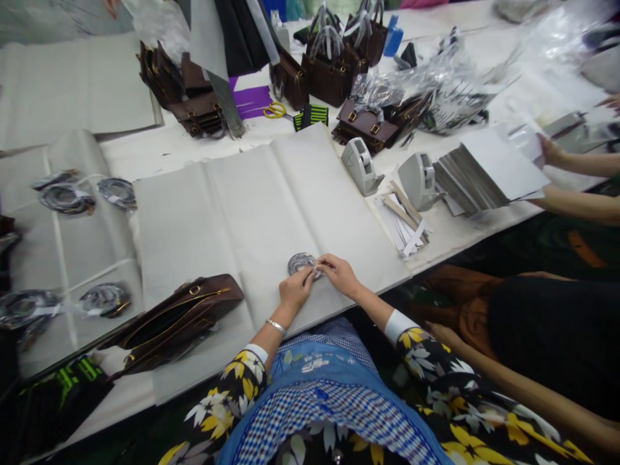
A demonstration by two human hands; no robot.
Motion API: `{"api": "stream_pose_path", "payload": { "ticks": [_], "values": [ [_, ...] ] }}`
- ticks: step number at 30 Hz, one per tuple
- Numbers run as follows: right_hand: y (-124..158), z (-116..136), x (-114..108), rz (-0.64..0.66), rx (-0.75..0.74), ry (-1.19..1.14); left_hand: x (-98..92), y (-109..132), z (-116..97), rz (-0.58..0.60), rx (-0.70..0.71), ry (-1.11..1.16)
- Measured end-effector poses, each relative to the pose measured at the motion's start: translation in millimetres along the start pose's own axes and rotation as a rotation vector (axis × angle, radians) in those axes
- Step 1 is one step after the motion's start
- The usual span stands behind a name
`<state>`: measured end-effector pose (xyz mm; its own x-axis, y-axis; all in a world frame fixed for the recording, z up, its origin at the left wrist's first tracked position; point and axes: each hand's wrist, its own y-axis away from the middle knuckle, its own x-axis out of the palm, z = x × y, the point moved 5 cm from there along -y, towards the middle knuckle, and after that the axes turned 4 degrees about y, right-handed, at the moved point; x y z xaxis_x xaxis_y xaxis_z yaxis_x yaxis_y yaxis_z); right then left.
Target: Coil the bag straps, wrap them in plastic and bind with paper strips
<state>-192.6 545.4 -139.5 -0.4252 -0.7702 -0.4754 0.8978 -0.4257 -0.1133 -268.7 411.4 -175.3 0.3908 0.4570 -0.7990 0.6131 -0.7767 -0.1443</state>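
Observation:
On the white paper sheet [232, 213] before me lies a small coiled strap [299, 260] in clear plastic wrap. My left hand [295, 289] has its fingers pinched at the coil's near right edge. My right hand [338, 274] is pinched there too, with a small white strip [317, 270] between the fingertips of both hands. To the left, a dark brown handbag [186, 316] lies with its zip open. More wrapped coiled straps [68, 197] rest on the paper-covered bundle further left.
Two grey tape dispensers [359, 166] and paper strips [404, 223] stand right of the sheet. Several brown handbags [327, 74], yellow-handled scissors [275, 110] and plastic bags are at the back. At right, another person's hands [552, 152] hold stacked grey-white sheets [504, 161].

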Motion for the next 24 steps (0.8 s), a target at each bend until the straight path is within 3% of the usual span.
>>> {"api": "stream_pose_path", "payload": {
  "ticks": [8, 16, 24],
  "values": [
    [23, 15, 16, -0.066, -0.052, 0.012, 12.7, 0, 5, 0.036, 0.025, -0.04],
    [72, -3, 1, -0.033, 0.002, 0.016, 14.5, 0, -4, 0.114, 0.041, -0.085],
    [59, 15, 6, 0.011, -0.055, 0.071, 3.3, -7, -22, 0.099, 0.01, -0.186]
  ]
}}
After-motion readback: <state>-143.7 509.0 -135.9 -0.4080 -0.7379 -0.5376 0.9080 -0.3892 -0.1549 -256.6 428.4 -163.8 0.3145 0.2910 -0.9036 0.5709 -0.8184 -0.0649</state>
